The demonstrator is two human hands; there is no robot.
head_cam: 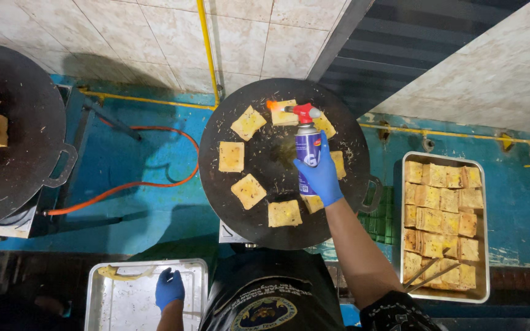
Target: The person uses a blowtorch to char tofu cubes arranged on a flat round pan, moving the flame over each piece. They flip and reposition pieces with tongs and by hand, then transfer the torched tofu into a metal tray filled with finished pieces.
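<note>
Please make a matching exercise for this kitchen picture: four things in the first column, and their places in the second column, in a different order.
Things:
1. spray can
2. metal tongs
3. orange hose
4. left hand

Places:
A. on the stacked squares in the right tray
B. on the near tray, bottom left
C. in the right hand, above the round black griddle
D. on the blue surface between the two griddles

Pairs: 1-C, 2-A, 3-D, 4-B

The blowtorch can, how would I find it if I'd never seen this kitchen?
Find the big round black griddle in the middle, ringed with flat yellow squares of food. Over its right half, the right hand in a blue glove grips an upright blue can. It is the only thing with a red nozzle on top and a small orange flame.
</note>
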